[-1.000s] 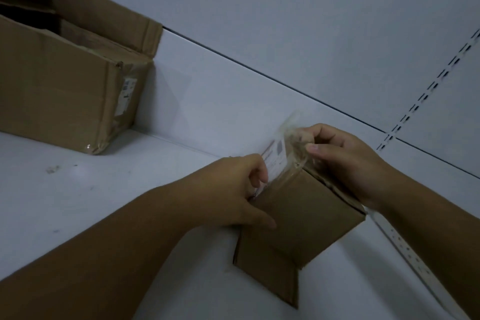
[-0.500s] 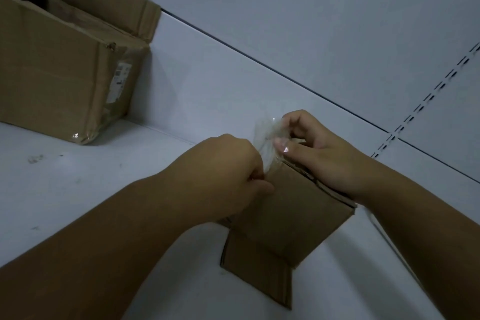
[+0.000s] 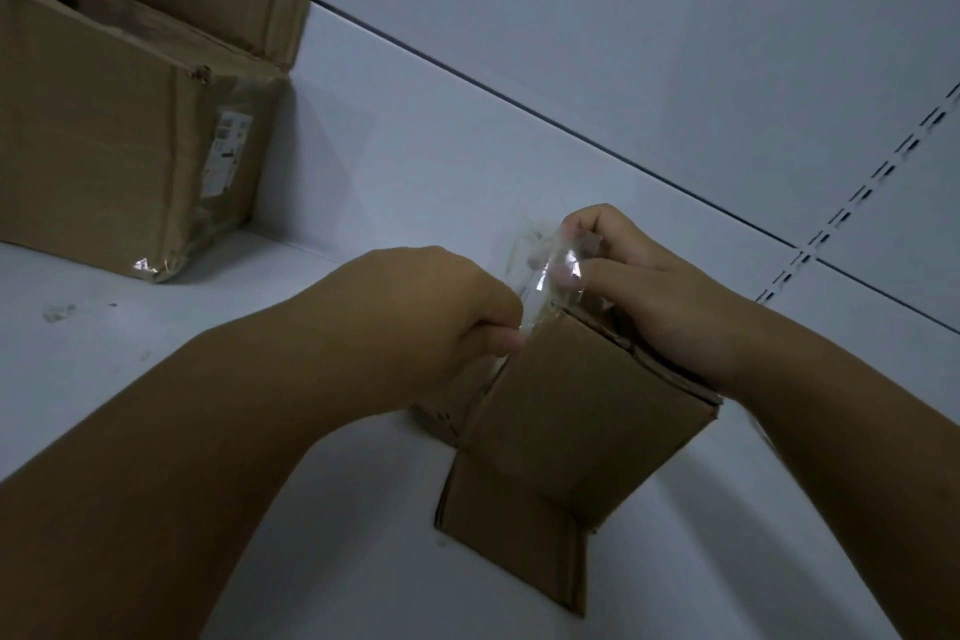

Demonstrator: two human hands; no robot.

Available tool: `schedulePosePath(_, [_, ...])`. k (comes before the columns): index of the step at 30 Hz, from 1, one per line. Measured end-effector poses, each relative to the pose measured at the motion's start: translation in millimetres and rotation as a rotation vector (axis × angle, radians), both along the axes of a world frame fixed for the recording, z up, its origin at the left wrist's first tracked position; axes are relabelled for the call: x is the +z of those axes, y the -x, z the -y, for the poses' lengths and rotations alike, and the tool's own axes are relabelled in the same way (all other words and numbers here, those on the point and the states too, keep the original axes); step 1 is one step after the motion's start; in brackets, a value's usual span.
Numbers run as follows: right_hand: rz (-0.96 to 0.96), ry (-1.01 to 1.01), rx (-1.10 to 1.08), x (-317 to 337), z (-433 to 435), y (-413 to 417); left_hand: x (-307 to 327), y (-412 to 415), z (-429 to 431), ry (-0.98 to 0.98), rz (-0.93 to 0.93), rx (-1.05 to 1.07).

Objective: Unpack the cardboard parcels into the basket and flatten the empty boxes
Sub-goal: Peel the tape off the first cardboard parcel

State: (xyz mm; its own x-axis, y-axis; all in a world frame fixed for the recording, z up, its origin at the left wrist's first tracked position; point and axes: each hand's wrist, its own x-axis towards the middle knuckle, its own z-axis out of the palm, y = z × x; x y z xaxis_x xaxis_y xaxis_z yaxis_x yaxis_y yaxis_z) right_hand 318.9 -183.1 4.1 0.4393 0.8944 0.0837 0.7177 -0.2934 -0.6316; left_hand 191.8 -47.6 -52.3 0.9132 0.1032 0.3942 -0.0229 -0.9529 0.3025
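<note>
A small brown cardboard parcel (image 3: 571, 431) stands on the white shelf (image 3: 156, 327) in the middle of the head view, one flap folded down toward me. A strip of clear tape (image 3: 545, 270) sticks up from its top edge. My left hand (image 3: 426, 317) pinches the lower part of the tape at the box's upper left corner. My right hand (image 3: 649, 286) pinches the upper end of the tape with thumb and fingers, its wrist over the box's top right edge. What the box contains is hidden.
A large open cardboard box (image 3: 114, 130) with a white label stands at the back left of the shelf, against the white back panel (image 3: 571, 42). A slotted upright strip (image 3: 857, 203) runs down the panel at the right. No basket is in view.
The white label that showed at the box top a second ago is now hidden, and the clear tape is bunched between both hands. The view has shifted slightly right.
</note>
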Motion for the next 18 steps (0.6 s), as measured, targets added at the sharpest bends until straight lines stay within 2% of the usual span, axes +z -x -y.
schedulePosePath(6, [0.012,0.024,-0.093,-0.7,-11.8,-6.4,3.6,3.6,-6.3,0.096,0.12,0.064])
schedulePosePath(10, [0.07,0.051,-0.062,2.7,-8.5,-3.2,0.8,1.1,-2.3,0.123,0.209,0.093])
schedulePosePath(12, [0.039,0.048,-0.033,5.0,0.9,7.5,1.0,1.9,-2.6,0.148,0.224,0.082])
schedulePosePath(18, [0.017,0.016,0.016,10.1,3.5,8.1,7.9,6.3,1.4,0.571,0.433,-0.075])
